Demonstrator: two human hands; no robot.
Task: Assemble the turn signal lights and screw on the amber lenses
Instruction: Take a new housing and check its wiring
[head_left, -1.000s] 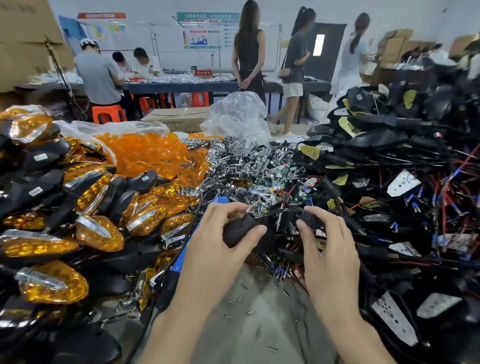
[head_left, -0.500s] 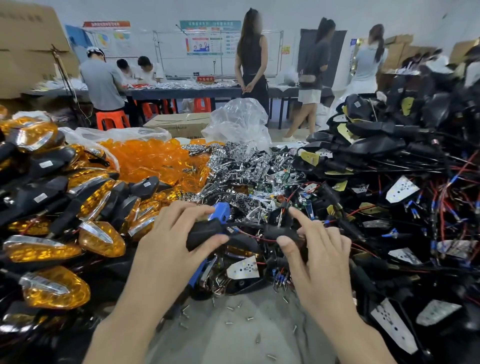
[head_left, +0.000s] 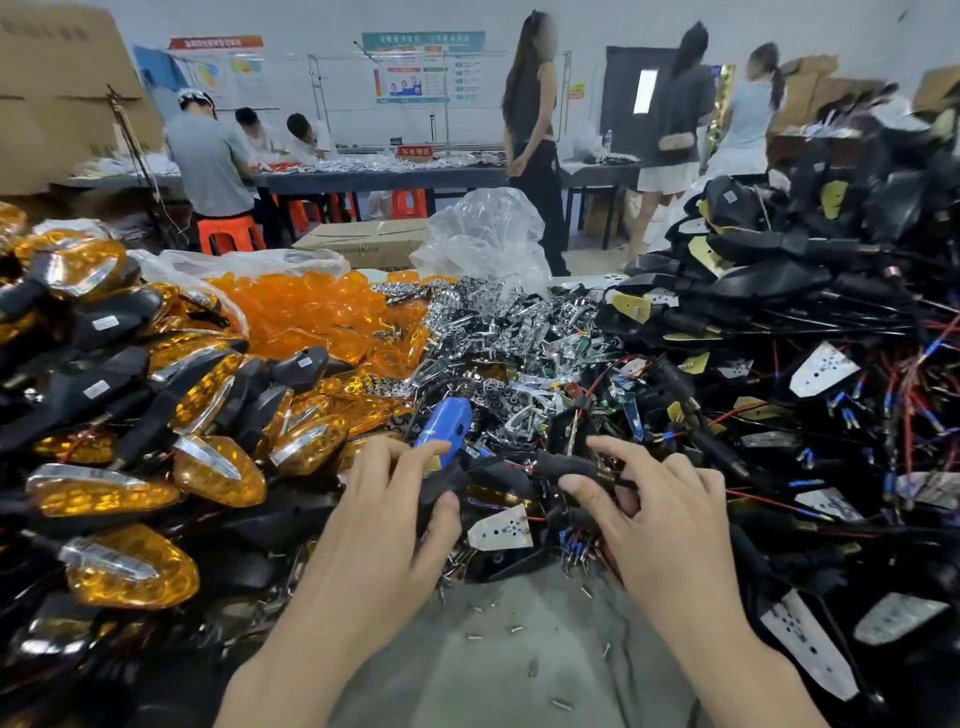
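Head camera: just before the blue screwdriver (head_left: 445, 422), my left grip (head_left: 384, 525) curls round one end of a black signal housing (head_left: 498, 475), my right grip (head_left: 660, 519) pinching the other.

Below blue tool (head_left: 444, 423), left hand (head_left: 384, 525) was bare; right of tool, right hand (head_left: 660, 519) bare too. Both forearms (head_left: 291, 670) uncovered along visible length.
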